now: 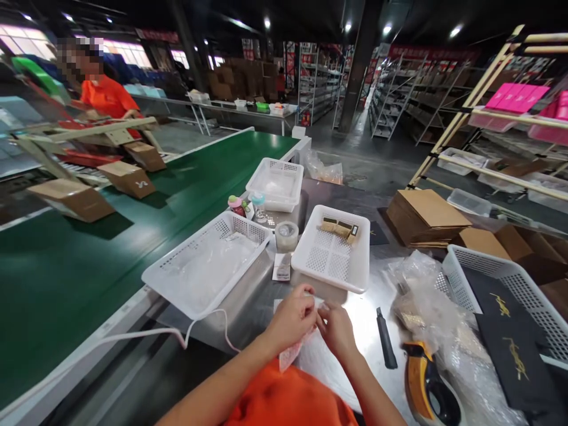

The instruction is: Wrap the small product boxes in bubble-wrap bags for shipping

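Observation:
Near the table's front edge, my left hand and my right hand are close together, fingers pinched on a thin whitish wrap with reddish marks. What the wrap encloses, if anything, is hidden by the fingers. Just beyond the hands stands a white basket with several small gold-and-black boxes at its far end. Left of that basket are a roll of clear tape and a small stack of printed paper.
A black cutter, a tape dispenser, bubble wrap and a basket of black pouches lie right. White baskets and a green conveyor with cartons are left; a person stands beyond. Flattened cardboard sits back right.

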Motion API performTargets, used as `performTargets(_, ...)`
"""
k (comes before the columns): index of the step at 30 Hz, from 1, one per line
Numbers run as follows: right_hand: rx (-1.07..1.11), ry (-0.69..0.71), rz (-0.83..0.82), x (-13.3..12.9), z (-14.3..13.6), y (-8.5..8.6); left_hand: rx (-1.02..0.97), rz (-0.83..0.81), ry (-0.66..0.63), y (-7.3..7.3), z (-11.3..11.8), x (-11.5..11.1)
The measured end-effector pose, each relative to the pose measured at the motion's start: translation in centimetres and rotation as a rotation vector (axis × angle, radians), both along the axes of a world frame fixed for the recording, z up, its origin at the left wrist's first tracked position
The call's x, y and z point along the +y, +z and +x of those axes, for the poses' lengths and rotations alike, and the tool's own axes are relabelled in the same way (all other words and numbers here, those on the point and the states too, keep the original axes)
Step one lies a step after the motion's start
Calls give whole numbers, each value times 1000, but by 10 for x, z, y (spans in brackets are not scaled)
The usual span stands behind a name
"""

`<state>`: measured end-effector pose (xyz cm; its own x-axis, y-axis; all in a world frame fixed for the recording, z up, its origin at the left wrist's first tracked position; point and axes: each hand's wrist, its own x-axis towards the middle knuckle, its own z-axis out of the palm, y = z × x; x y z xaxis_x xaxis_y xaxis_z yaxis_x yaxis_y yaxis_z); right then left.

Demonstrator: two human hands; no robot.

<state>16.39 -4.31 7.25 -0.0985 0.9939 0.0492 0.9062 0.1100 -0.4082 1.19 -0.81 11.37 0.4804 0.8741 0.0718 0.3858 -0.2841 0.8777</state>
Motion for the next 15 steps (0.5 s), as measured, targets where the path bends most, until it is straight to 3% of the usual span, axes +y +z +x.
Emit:
performTargets(3,143,60,-38,0,2,-7,31,-25,-42,0,1,0)
performTargets(12,321,-44,-149,-2,-1,-23,48,-47,-92,-2,9,-6)
performTargets(15,499,-159,-77,-7,5,-30,-15,27,59,-13,-2,-4)
